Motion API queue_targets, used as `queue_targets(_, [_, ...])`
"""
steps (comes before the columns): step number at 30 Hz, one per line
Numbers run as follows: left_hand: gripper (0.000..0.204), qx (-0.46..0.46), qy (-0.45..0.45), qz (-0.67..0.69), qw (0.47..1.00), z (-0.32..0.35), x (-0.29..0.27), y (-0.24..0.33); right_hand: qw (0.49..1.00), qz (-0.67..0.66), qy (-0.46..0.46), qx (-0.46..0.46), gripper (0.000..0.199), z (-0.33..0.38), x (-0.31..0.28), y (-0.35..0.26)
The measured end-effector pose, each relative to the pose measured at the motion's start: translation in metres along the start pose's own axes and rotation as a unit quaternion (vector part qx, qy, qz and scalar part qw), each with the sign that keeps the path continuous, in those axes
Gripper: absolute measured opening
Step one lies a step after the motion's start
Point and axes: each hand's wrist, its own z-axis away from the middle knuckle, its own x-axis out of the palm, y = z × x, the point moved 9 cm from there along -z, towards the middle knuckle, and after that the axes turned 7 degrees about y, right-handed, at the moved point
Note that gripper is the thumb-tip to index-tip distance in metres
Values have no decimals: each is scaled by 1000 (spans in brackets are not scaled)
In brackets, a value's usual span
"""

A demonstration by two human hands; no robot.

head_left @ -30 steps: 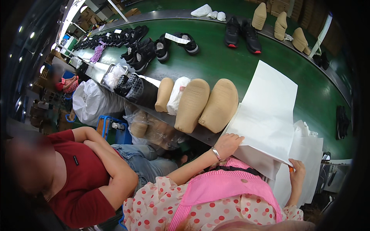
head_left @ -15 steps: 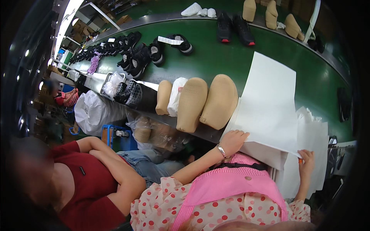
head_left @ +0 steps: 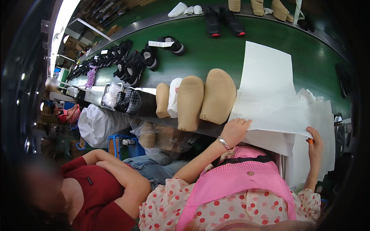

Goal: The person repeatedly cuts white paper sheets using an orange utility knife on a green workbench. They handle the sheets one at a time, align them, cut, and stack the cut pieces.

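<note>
We rest our left hand (head_left: 236, 131) on the near left edge of a large white paper sheet (head_left: 269, 88), fingers together and laid flat along its border; a metal bracelet (head_left: 223, 142) circles that wrist. Our right hand (head_left: 314, 140) grips the sheet's near right corner, fingers closed on the paper, with a small orange object (head_left: 310, 141) showing at the fingers, too small to identify. The sheet lies partly on the green conveyor belt (head_left: 300, 50) and reaches back over the belt's near edge toward us; under it sits a stack of white paper (head_left: 320, 127), spreading out to the right.

Just left of the sheet, four tan shoe lasts (head_left: 200, 98) lie side by side at the belt's edge, one wrapped in white; beside them sits a tray (head_left: 106, 90) with dark perforated clogs (head_left: 129, 102). Farther along the belt lie rows of black shoes (head_left: 135, 63), and a black pair with red soles (head_left: 223, 21) stands at the far side. To our left sits a person in a red top (head_left: 96, 192), arms folded.
</note>
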Motion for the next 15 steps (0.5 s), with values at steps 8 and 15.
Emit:
queue_targets(8, [32,59,-16,-33,998,-30,-9,8,994,26,39,-95,40,-27,-27,-27])
queue_targets(15, [43,204,102,-113,967,-150,-50,68,952,60,227,-198,35,-54,-142,-87])
